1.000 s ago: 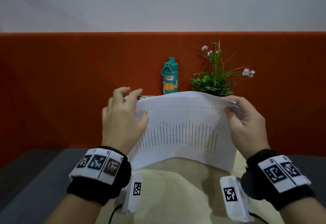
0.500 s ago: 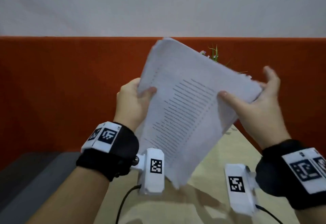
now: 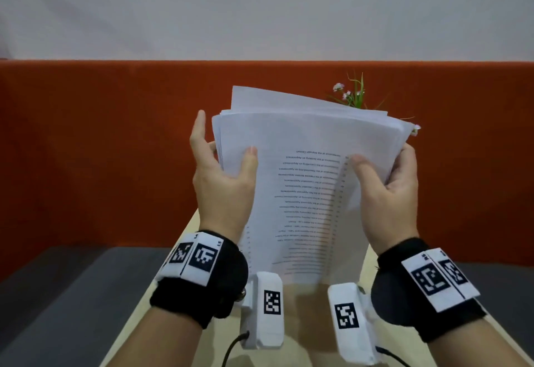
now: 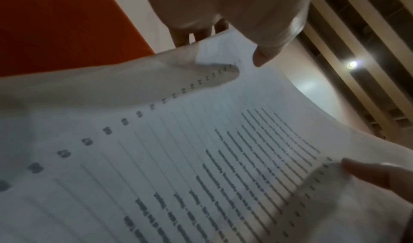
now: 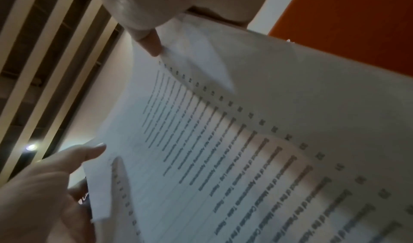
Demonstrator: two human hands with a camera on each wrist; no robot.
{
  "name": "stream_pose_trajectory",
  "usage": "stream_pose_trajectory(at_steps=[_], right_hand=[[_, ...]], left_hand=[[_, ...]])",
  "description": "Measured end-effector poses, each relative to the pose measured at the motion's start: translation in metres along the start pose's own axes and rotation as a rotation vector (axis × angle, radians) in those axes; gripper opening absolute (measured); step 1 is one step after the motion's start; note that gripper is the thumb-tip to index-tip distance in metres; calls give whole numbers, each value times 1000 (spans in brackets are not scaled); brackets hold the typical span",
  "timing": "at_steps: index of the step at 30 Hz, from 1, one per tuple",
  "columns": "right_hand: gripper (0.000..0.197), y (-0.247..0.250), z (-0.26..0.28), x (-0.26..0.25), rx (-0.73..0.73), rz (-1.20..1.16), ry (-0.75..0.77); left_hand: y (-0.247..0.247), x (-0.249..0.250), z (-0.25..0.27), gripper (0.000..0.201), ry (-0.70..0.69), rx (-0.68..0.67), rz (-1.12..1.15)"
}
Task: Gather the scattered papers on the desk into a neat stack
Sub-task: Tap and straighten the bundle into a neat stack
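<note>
The sheaf of white printed papers (image 3: 306, 181) hides most of the green flowering plant (image 3: 354, 93). The left hand (image 3: 222, 181) and right hand (image 3: 390, 190) pinch its side edges, thumbs on the front sheet, above the beige desk (image 3: 306, 323).

Papers (image 3: 303, 193) stand between both hands, above the desk (image 3: 303, 323), before the plant (image 3: 354, 95).

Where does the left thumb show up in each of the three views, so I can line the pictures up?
Head: the left thumb lies on the front sheet of the paper stack, left of centre.
Left wrist: it comes down from the top edge, tip at the paper's upper border.
Right wrist: it enters at lower left, against the sheet's edge.
Shared landmark: the printed column of numbers on the top sheet; also the orange partition.
</note>
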State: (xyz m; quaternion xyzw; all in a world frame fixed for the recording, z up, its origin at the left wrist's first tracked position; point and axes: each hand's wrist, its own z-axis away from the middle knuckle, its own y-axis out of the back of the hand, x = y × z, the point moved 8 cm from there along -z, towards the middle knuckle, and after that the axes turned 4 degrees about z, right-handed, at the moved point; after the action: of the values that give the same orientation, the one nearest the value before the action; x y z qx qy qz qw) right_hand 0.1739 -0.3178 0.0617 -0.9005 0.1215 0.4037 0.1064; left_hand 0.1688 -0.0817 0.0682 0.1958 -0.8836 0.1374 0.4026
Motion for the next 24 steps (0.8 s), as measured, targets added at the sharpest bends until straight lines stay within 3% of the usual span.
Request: stream_pose_trajectory(at_steps=[3,6,10,15,20,24], right_hand=[[21,-1,-1,-1,-11,-33,-23],[18,5,-3,-1,41,-50,-22],[20,0,-1,-2,24,-72,-47],[21,2,0,-1,50,-31,-41],[19,-1,4,-2,72,40,-47],[11,1,2,-4,106,86,-42]], left_hand=[[3,3,-1,56,-33,8,8],[4,-4,-3,62,37,12,104],[-3,-19,6,20,153,-62,67],[-1,-18,6,52,108,-26,34],[-2,-15,6,15,103,43,-85],[0,-6,8,17,82,99,-58]])
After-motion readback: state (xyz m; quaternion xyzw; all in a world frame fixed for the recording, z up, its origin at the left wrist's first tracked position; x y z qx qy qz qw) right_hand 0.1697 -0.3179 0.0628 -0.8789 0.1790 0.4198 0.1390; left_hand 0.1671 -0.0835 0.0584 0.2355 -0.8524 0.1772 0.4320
